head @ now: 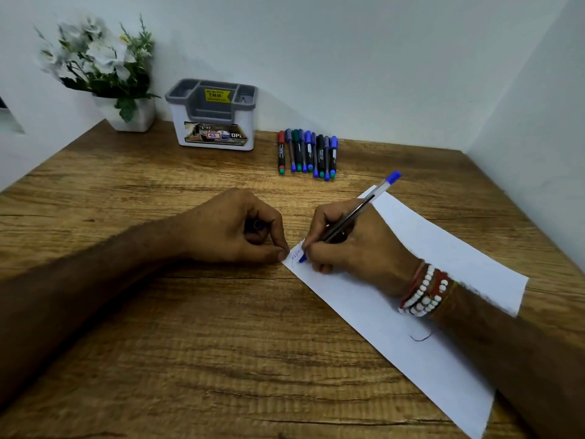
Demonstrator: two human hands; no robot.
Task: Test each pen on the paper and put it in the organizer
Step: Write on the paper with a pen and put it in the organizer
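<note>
My right hand (354, 245) grips a clear blue pen (376, 193), its tip touching the white paper (411, 327) beside a small blue scribble near the paper's left corner. My left hand (234, 229) is curled shut around what looks like the pen's blue cap, with its fingertips pressing the paper's corner. A row of several pens and markers (307, 153) lies on the table behind the hands. The grey and white organizer (213, 115) stands at the back by the wall; no pens show in it.
A white pot of artificial white flowers (104, 68) stands left of the organizer. White walls close in the wooden table (158, 343) at the back and right. A short dark pen mark sits lower on the paper.
</note>
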